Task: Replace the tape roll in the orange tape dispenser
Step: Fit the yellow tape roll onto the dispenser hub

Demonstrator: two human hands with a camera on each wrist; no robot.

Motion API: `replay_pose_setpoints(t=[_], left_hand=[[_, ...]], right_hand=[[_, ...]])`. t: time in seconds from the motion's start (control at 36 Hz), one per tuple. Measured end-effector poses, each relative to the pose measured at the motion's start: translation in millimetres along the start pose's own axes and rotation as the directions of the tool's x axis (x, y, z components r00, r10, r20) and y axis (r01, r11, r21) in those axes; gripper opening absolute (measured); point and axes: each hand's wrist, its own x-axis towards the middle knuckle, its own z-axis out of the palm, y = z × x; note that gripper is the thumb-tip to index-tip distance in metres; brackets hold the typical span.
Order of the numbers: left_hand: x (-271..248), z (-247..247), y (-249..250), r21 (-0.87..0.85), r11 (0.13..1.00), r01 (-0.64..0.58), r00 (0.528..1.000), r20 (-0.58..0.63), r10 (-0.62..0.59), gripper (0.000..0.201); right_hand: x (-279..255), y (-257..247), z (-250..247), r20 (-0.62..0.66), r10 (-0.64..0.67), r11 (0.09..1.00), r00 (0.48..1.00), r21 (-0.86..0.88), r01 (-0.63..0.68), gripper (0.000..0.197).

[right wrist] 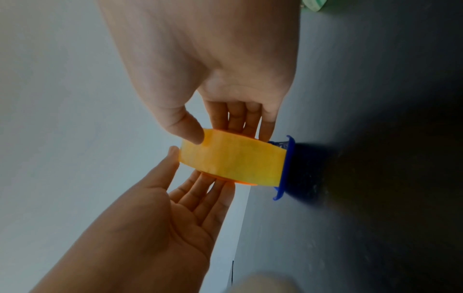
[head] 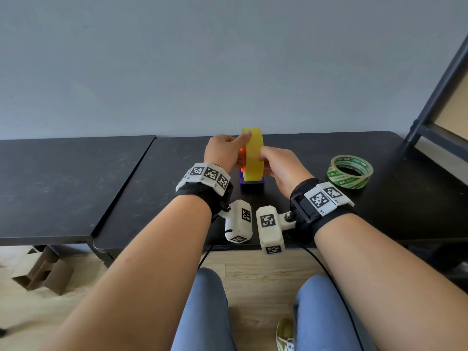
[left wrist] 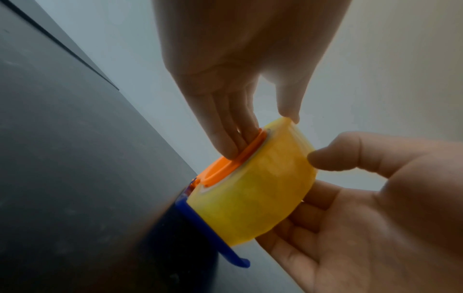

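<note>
Left hand (head: 222, 153) grasped the translucent yellow tape roll (head: 252, 154): thumb tip on the roll's top rim, straight fingers (left wrist: 226, 146) pressed against the orange plastic hub of the tape dispenser (left wrist: 220, 168) on the roll's left face. Right hand (head: 281, 168) also grasped the roll: thumb on the curved outer face, fingers reaching along the right side face, loosely curved per the left wrist view. Whether the right fingertips touched the hub on that side, can't tell.

Roll stood upright on edge, seated around the orange hub, sitting just above the dispenser's blue plastic base (head: 252, 183). Base rested on the black worktop (head: 162, 188), close to the back edge where it meets the grey wall (head: 177, 67). Roll sat directly between the 2 hands, forward of both wrists.

Room: a seam split the worktop into 2 slabs; dispenser was on the right slab, right of the seam, with bare surface left of it. Front edge was behind the wrists, near the white wrist camera housings (head: 253, 224).

1 second tape roll, clear with green print (head: 350, 172), lay flat on the worktop to the right of the right hand, apart from it. A dark metal frame leg (head: 435, 97) rose at the far right corner. Cardboard pieces (head: 43, 272) lay on the wood floor below left.
</note>
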Motion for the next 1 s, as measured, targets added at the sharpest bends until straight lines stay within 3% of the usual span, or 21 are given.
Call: replay_pose_setpoints(t=[0.11,0.22,0.36,0.5,0.75,0.89,1.0], left_hand=[[1.7,1.1,-1.1,0.015,1.0,0.01,1.0,-0.019,-0.01,0.071],[2.3,2.6,-1.3,0.023,1.0,0.014,1.0,-0.027,-0.013,0.07],[4.3,1.7,-1.3,0.038,0.999,0.015,1.0,-0.015,-0.015,0.068],[5.8,1.6,-2.1,0.037,0.999,0.031,0.999,-0.02,-0.03,0.068],[7.1,1.7,-0.3,0.057,0.998,0.028,1.0,0.001,-0.028,0.064],[7.4,1.4,-2.4,0.062,0.998,0.015,1.0,-0.006,-0.014,0.062],[7.9,0.8,-4.2,0.057,0.998,0.011,1.0,-0.014,-0.01,0.063]], right_hand=[[0.8,0.9,0.8,0.016,0.0,1.0,1.0,0.001,0.0,0.031],[3.6,2.0,0.4,0.018,0.0,1.0,1.0,0.013,0.0,0.047],[7.6,4.1,-1.5,0.028,0.005,1.0,1.0,0.024,-0.005,0.052],[-2.9,-2.6,-2.9,0.046,0.015,1.0,0.999,0.015,-0.016,0.037],[-6.2,-1.3,-4.5,0.123,-0.044,0.999,0.991,-0.017,0.046,0.035],[-6.3,1.0,-3.2,0.138,-0.065,0.998,0.988,0.013,0.064,0.018],[-1.4,3.1,-3.1,0.149,-0.084,0.996,0.985,0.024,0.082,0.026]])
